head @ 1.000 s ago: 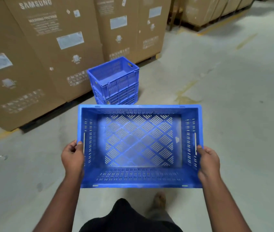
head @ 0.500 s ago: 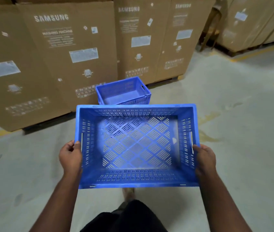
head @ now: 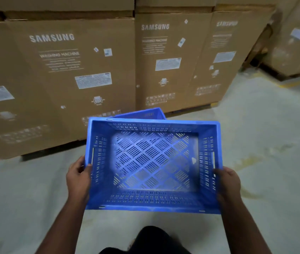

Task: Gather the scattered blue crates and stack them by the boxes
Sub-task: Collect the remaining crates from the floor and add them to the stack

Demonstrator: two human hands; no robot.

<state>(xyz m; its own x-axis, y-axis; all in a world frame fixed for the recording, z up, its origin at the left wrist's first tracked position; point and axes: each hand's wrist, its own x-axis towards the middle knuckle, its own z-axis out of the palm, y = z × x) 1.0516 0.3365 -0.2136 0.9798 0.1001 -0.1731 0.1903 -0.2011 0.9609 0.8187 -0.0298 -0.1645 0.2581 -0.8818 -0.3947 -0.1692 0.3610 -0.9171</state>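
Observation:
I hold an empty blue slotted crate [head: 152, 165] level in front of me, open side up. My left hand [head: 77, 178] grips its left side wall and my right hand [head: 228, 182] grips its right side wall. Behind it, only the far rim of the blue crate stack [head: 141, 113] shows above the held crate; the rest of the stack is hidden. The stack stands on the floor right in front of the tall brown cardboard boxes [head: 72, 79].
A row of large washing-machine cartons [head: 173, 61] on dark pallets fills the back. More cartons [head: 295, 39] stand at the far right across a gap. Grey concrete floor [head: 264, 143] with faint yellow lines spreads to the right and left.
I have walked closer to the boxes with the crate in both hands. The crate stack has slid behind the held crate, so now only its far rim shows.

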